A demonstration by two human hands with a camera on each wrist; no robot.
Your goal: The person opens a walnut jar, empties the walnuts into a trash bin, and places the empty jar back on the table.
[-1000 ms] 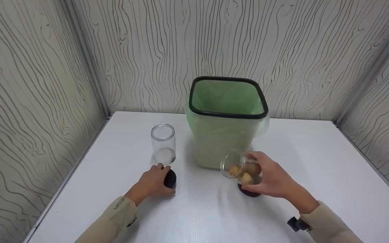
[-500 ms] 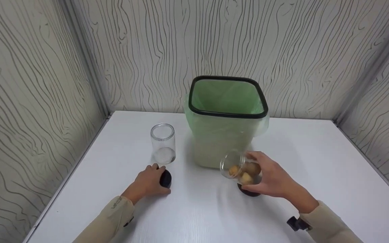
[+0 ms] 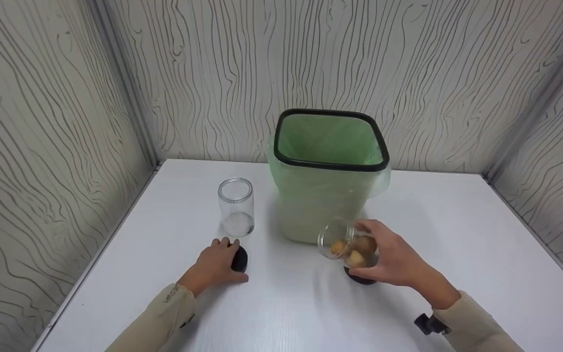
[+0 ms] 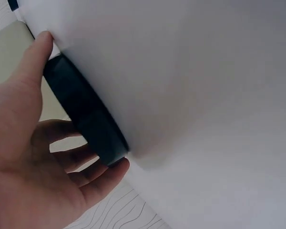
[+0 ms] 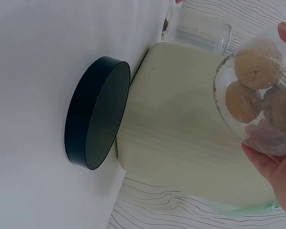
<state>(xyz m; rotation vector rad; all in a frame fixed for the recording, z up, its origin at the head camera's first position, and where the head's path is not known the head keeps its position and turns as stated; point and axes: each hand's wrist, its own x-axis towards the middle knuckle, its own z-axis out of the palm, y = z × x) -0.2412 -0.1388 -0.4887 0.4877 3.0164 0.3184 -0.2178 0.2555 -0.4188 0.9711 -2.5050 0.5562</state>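
Observation:
My left hand (image 3: 215,263) is around a black jar lid (image 3: 240,259) on the table at centre left. In the left wrist view its thumb stretches past one end of the lid (image 4: 83,107), and the fingers spread along the other side, close to the rim. My right hand (image 3: 398,254) grips a clear jar (image 3: 334,234) by its lower part, tilted with its mouth to the left. Three potato-like brown lumps (image 5: 243,101) show through the jar's bottom in the right wrist view. Beneath that jar, a second black lid (image 5: 109,114) lies on the table.
A bin (image 3: 320,205) with a black rim and green liner stands at the back centre, just behind the tilted jar. Left of it an upright, topless clear jar (image 3: 236,205) stands beyond my left hand. Patterned walls (image 3: 213,73) enclose the white table (image 3: 281,313).
My left hand shifted slightly left with the black lid, then its thumb spread a little away from the rim. My right hand and the tilted jar stay nearly still.

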